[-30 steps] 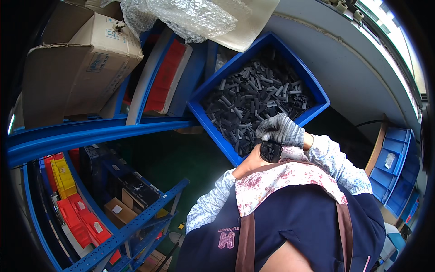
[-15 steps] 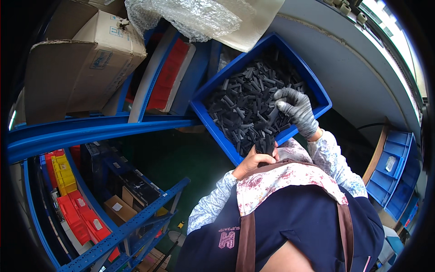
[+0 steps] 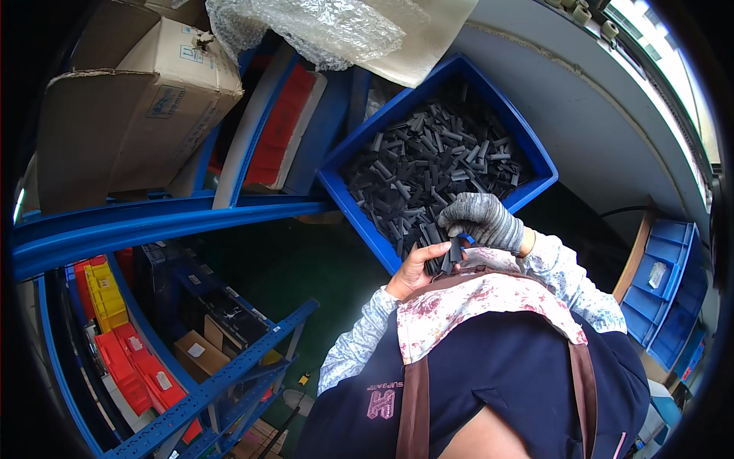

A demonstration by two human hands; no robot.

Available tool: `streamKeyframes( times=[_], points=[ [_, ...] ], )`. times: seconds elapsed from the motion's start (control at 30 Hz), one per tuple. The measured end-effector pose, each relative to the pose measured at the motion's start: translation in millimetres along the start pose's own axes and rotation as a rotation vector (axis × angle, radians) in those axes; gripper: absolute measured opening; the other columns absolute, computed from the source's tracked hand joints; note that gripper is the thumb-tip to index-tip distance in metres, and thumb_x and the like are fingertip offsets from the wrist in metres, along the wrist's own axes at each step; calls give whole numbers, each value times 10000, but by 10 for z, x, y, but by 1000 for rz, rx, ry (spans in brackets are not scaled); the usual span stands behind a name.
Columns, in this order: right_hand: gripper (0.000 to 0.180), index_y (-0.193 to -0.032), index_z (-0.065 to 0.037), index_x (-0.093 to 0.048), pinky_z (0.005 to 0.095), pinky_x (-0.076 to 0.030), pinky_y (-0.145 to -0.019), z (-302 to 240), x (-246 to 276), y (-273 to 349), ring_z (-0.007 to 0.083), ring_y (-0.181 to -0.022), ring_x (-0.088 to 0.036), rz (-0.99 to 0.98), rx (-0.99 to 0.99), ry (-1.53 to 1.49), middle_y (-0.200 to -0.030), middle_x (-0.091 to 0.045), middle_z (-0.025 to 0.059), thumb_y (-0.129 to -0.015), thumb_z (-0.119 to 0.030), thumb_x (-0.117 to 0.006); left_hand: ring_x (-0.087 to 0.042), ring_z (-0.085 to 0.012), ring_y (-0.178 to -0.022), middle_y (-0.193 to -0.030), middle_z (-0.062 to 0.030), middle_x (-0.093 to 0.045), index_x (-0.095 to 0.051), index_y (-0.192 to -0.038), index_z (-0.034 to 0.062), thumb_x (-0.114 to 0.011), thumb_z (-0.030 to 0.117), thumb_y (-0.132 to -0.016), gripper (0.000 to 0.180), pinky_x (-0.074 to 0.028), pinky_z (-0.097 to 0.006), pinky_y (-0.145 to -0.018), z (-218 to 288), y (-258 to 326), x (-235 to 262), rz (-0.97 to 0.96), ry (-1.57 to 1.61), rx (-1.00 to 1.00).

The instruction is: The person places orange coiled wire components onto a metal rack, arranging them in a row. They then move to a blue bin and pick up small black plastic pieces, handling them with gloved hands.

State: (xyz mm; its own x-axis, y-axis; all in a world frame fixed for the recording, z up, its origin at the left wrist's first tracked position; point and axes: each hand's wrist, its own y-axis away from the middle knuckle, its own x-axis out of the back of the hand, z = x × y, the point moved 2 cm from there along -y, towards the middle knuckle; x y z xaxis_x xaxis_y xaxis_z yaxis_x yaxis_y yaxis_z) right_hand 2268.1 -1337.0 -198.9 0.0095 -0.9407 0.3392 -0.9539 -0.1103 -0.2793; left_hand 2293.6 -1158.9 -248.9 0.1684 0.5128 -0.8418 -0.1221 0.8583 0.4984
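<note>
A deep blue plastic bin point(image 3: 358, 216) in front of me is heaped with short, dark grey tube-like pieces point(image 3: 428, 153). Bare and close to my apron, my left hand point(image 3: 417, 269) is wrapped round a bunch of these dark pieces point(image 3: 439, 264), its thumb lying across them. My right hand point(image 3: 489, 220), in a grey knitted glove, meets it at the bin's near rim. Its fingers pinch one dark piece point(image 3: 456, 249) against the bunch. The far ends of the fingers on both hands are partly hidden.
Bubble wrap point(image 3: 306, 30) overhangs the bin's far left side. A cardboard box point(image 3: 107, 130) sits on blue shelving point(image 3: 168, 222) at left, with red bins point(image 3: 138, 367) and a yellow bin point(image 3: 107, 294) below. Blue compartment trays point(image 3: 657, 283) stand at right beside a pale wall point(image 3: 550, 107).
My gloved right hand has come down and left from above the pile to the bunch in my left hand. The left hand has stayed nearly in place.
</note>
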Motion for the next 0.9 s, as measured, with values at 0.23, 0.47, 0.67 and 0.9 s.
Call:
streamKeyframes(
  times=[0.23, 0.47, 0.67, 0.9],
  points=[
    [325, -996, -68, -660, 359, -489, -766, -138, -47, -14, 270, -867, -605, 77, -22, 29, -909, -631, 103, -695, -162, -739, -607, -194, -837, -849, -85, -596, -533, -1085, 13, -663, -4, -711, 396, -486, -317, -740, 71, 14, -103, -83, -355, -129],
    [317, -1138, -27, -592, 369, -409, -953, -25, -197, 25, 242, -1094, -541, -299, -235, -634, -1135, -597, 119, -947, -251, -475, -571, -183, -993, -984, -94, -589, -591, -955, 15, -679, -13, -685, 285, -452, -321, -868, -18, 28, -129, -73, -496, -97],
    [272, -1145, -20, -585, 378, -419, -956, -98, -350, 216, 275, -1108, -544, -172, -175, -529, -1120, -602, 141, -918, -157, -521, -545, -171, -1054, -1166, -106, -540, -533, -1143, -10, -807, 155, -640, 596, -448, -308, -906, -67, 99, -22, -18, -762, -247],
    [342, -1122, -31, -596, 393, -420, -941, -173, -491, 268, 277, -1044, -572, -17, -211, -338, -1073, -615, 140, -936, -297, -486, -563, -159, -959, -1022, -66, -595, -568, -1065, 12, -769, 94, -643, 474, -438, -268, -860, -249, -175, 136, 28, -721, -198]
  ],
)
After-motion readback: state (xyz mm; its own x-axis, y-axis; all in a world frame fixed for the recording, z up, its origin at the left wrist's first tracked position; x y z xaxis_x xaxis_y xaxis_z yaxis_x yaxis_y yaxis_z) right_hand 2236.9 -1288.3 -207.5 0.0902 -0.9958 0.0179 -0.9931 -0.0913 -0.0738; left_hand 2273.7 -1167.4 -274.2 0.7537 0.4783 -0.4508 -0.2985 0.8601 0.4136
